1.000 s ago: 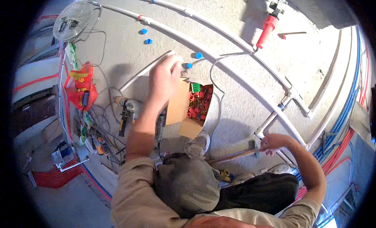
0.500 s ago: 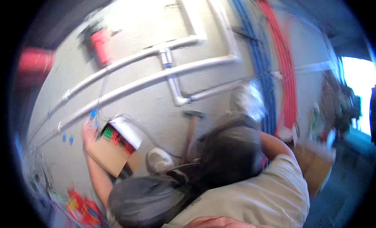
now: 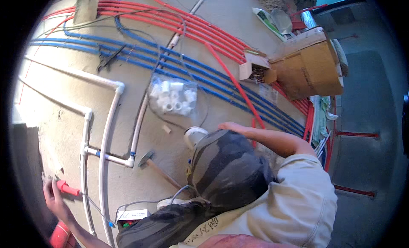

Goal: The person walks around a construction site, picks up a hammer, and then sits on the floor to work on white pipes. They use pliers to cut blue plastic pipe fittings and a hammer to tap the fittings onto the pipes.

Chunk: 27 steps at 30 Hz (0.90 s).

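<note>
My left hand [image 3: 53, 197] reaches out at the lower left, its fingers stretched and slightly apart beside a red-handled corded tool [image 3: 68, 188] on the floor. A small greyish part shows at the fingertips, too unclear to name. White pipes [image 3: 103, 162] run along the floor just right of that tool. My right hand [image 3: 226, 125] lies by my bent knee, beyond the white shoe [image 3: 195, 136]; its fingers are mostly hidden. Between my feet and the pipes lies a hammer [image 3: 168, 176] with a wooden handle. A small box [image 3: 132, 214] with green and red pieces sits beside my left leg.
Blue pipes [image 3: 140, 62] and red pipes [image 3: 204, 32] cross the floor ahead. A clear bag of white pipe fittings [image 3: 174, 94] lies by them. On the right stand a small open carton [image 3: 255, 71] and a large cardboard box [image 3: 304, 73]. A red cylinder [image 3: 61, 235] is at the lower left.
The view has swung to the right. My left hand has left the small box and is now beside the red-handled tool. My right arm stays by the knee.
</note>
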Tool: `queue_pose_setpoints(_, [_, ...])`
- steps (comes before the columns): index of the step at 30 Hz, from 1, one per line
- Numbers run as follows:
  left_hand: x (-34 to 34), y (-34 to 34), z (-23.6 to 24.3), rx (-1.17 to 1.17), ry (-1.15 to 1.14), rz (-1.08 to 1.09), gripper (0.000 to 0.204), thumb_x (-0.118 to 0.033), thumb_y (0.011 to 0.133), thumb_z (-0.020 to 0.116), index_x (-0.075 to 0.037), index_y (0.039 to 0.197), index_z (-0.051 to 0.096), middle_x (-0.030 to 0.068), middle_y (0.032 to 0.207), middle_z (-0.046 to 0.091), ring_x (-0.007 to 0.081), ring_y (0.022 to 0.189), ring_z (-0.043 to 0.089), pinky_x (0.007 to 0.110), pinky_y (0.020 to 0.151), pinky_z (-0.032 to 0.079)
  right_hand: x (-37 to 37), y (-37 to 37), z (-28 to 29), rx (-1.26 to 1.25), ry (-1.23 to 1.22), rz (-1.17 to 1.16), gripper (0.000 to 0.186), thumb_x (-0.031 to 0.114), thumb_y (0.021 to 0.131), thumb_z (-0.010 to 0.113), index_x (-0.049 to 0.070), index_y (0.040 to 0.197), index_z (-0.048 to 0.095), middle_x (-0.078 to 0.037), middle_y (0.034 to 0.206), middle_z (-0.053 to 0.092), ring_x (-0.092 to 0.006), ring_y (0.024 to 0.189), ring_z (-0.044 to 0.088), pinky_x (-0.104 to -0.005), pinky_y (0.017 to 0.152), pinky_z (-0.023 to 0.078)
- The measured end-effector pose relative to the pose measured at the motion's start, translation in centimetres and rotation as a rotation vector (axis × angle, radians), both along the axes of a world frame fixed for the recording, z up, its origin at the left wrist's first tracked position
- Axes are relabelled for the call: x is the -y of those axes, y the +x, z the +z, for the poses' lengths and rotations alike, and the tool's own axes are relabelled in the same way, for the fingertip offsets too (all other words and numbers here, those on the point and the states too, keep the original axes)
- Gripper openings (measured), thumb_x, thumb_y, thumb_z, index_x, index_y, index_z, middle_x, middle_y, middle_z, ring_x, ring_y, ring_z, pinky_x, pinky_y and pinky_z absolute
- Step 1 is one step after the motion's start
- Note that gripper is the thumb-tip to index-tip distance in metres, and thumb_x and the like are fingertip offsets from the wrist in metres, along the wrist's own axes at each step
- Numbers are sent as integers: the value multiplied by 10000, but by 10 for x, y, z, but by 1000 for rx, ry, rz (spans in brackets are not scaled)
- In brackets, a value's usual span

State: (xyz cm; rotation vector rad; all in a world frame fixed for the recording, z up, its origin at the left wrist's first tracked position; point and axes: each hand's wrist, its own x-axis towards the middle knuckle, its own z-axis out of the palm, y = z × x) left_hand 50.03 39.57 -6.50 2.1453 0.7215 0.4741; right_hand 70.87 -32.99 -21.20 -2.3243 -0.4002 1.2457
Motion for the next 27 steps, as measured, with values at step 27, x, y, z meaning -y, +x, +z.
queue_pose_setpoints(27, [364, 267, 367, -1278, -355, -519, 167, -150, 922, 728, 4, 985, 713, 73, 769, 683, 160, 658, 668, 304, 615, 540, 254, -81, 455, -434, -132, -1454, 169, 183, 957, 663, 13, 955, 661, -68, 806, 673, -157, 703, 652, -334, 614, 542])
